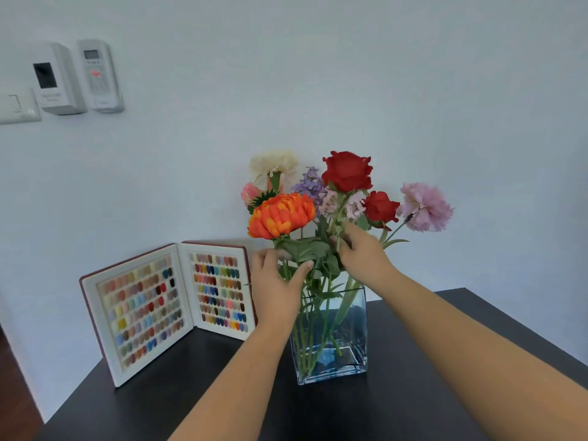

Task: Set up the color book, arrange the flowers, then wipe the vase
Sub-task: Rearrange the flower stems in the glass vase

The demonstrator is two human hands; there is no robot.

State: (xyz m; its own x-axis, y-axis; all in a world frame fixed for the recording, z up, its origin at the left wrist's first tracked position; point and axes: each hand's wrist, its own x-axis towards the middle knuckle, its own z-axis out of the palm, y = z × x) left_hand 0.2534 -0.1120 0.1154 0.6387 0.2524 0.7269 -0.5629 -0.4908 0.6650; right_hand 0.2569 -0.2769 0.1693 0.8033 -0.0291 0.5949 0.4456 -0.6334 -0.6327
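Observation:
A square glass vase (348,345) stands on the dark table (413,393) and holds several flowers: an orange bloom (281,214), a big red rose (347,170), a smaller red one (380,207), a pink carnation (426,206), a white one (273,163) and a purple sprig (310,184). My left hand (275,288) grips the stems and leaves just above the vase's rim. My right hand (362,254) pinches the big red rose's stem among the leaves. The color book (168,308) stands open and upright to the left of the vase, against the wall.
A wall switch (17,106), a white wall box (57,79) and a remote in its holder (100,76) hang at the upper left. The table's left edge drops to a wooden floor (12,393). The wall stands close behind the vase.

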